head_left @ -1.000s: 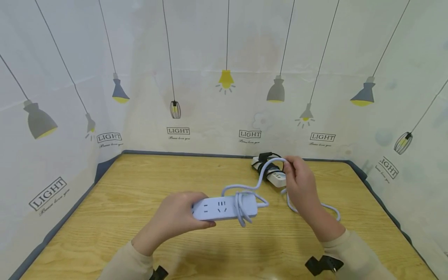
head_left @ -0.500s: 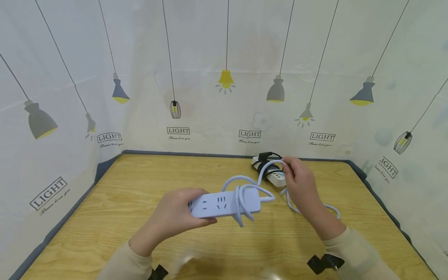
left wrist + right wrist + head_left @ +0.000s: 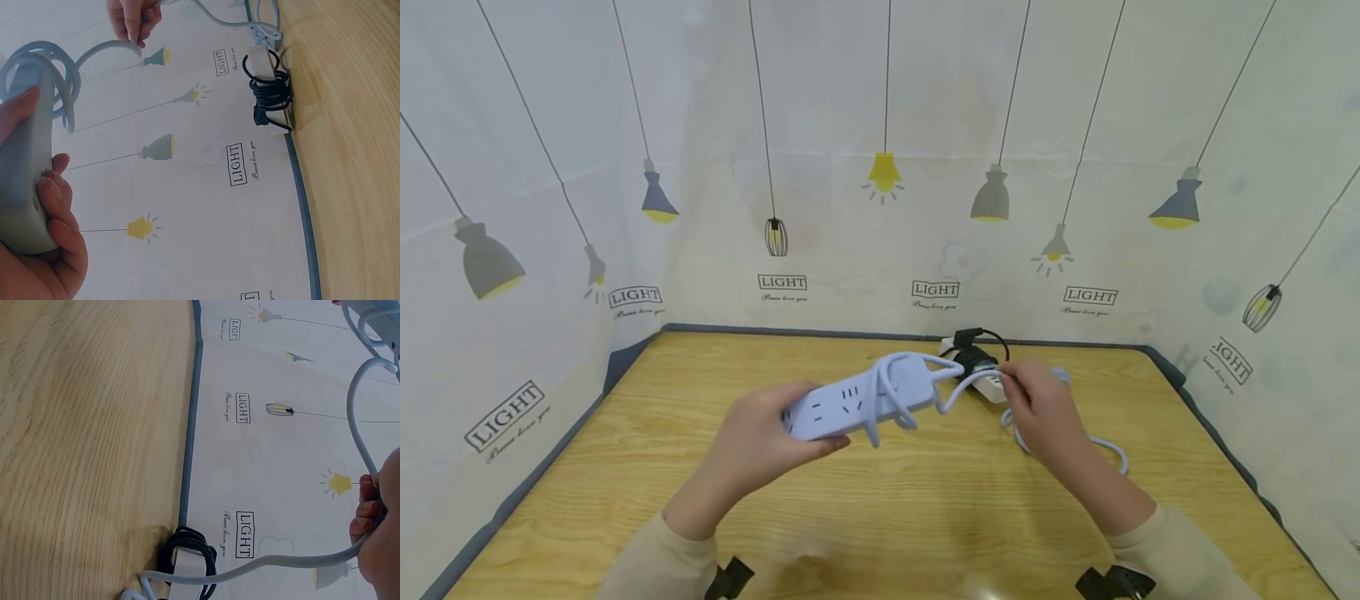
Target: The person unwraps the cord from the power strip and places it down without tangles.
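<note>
My left hand [image 3: 756, 437] grips one end of a pale grey-blue power strip [image 3: 850, 404], lifted above the wooden table [image 3: 880, 517] and tilted up to the right. Its cord [image 3: 904, 392] loops round the strip's right half. My right hand [image 3: 1037, 400] pinches that cord beside the strip; the rest trails on the table to the right [image 3: 1105, 446]. In the left wrist view the strip [image 3: 25, 181] sits in my fingers [image 3: 59, 206], the cord [image 3: 53, 75] coiled at its end. The right wrist view shows the cord [image 3: 356, 425] arching from my fingertips [image 3: 369, 500].
A second white power strip wrapped in black cord [image 3: 977, 367] lies at the table's back edge, also seen as a black-wound strip [image 3: 269, 94] [image 3: 187, 556]. A lamp-printed backdrop [image 3: 880, 167] walls the table on three sides. Black clips [image 3: 1112, 579] sit at the front edge.
My left hand raised the strip and swung its right end up and away. My right hand drew in closer to the strip, still pinching the cord.
</note>
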`<state>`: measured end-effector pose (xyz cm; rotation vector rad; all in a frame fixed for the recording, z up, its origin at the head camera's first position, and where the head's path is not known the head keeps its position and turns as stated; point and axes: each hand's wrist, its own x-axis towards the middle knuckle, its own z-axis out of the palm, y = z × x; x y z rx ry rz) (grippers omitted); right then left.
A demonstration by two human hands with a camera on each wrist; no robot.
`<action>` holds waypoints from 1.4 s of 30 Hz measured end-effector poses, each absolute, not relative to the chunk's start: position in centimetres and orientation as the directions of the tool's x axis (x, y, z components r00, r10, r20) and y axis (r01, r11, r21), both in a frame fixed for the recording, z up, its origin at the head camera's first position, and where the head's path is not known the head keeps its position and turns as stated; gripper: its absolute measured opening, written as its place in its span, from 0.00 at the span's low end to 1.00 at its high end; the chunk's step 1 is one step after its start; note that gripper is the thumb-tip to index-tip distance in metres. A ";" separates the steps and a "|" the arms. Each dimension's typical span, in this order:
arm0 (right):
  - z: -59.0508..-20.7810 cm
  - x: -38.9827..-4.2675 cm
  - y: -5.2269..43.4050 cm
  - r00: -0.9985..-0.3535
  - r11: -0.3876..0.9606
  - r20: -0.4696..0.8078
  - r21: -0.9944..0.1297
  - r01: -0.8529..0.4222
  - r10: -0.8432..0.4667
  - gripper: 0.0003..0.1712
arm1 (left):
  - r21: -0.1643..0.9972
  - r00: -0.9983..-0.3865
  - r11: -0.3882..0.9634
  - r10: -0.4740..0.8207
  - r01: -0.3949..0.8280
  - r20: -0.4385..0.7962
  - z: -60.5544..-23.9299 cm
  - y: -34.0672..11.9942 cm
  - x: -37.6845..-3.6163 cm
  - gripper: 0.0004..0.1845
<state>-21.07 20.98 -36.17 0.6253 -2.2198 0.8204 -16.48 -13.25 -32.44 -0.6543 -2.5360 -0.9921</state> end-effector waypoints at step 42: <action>-36.9 -18.6 27.2 -0.715 0.669 0.617 -0.383 -0.637 -0.328 0.12 | 0.513 -0.919 0.798 0.122 0.315 0.374 -33.6 -16.3 -18.4 0.28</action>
